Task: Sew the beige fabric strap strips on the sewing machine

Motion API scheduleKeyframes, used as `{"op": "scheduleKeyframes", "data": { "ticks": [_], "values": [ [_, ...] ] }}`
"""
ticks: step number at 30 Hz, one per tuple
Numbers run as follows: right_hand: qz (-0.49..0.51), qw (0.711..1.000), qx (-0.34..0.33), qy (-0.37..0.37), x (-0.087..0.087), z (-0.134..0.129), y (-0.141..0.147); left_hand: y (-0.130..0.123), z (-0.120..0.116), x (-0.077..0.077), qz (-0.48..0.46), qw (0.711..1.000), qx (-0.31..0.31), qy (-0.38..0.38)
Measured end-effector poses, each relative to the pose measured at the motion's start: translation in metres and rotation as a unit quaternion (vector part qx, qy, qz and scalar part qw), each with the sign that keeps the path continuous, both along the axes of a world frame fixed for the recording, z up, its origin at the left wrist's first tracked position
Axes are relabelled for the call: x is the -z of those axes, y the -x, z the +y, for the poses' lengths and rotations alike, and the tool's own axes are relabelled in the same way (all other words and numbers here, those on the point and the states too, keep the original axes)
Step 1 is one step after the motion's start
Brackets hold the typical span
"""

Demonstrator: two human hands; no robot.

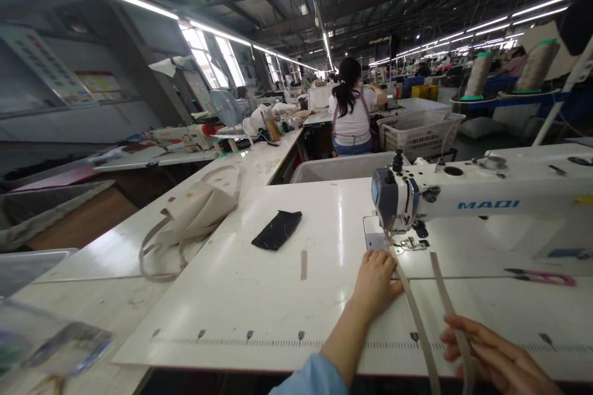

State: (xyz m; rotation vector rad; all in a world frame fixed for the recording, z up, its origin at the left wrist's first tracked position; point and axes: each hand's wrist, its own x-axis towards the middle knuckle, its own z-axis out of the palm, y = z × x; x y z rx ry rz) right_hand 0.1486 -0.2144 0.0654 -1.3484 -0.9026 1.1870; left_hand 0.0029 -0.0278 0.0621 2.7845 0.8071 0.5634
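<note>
A narrow beige fabric strap point(416, 315) runs from the presser foot of the white sewing machine point(486, 191) down past the table's front edge. My left hand point(377, 278) rests by the needle plate, fingers bent together and thumb against the strap's edge. Lower right, my right hand point(495, 355) is closed around another length of beige strap point(443, 287), whose free end points up toward the machine. Whether both lengths are one piece is hidden below the frame. Pink-handled thread snips point(542, 276) lie right of the hands, under the machine arm.
A black fabric piece point(277, 229) and a short beige strip point(304, 265) lie on the white table point(222, 315). A beige bag point(199, 210) with straps is at left. Ahead, a co-worker point(351, 111) sits near a white basket point(419, 136). Thread cones point(479, 76) stand at right.
</note>
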Motion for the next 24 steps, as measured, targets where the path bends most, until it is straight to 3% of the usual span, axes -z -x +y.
{"op": "scheduleKeyframes", "data": {
  "ticks": [3,6,10,14,18,24],
  "values": [
    [-0.029,0.999,-0.044,-0.008,0.010,0.016,-0.010,0.000,0.000,-0.001,0.001,1.000,-0.002,-0.001],
    [-0.152,0.987,-0.035,-0.041,0.019,0.032,-0.004,0.000,-0.001,-0.001,-0.002,1.000,-0.006,0.005],
    [-0.334,0.940,-0.026,-0.059,0.025,0.049,0.000,0.000,0.000,-0.002,-0.008,1.000,-0.002,0.012],
    [-0.388,0.917,-0.004,-0.095,0.023,0.056,-0.004,-0.001,0.002,-0.001,-0.013,1.000,0.003,0.013],
    [-0.479,0.869,0.012,-0.125,0.022,0.054,-0.003,-0.002,0.002,-0.002,-0.014,1.000,0.000,0.013],
    [-0.564,0.817,0.040,-0.117,0.032,0.056,-0.001,-0.003,0.002,-0.001,-0.014,1.000,0.003,0.014]
  ]
}}
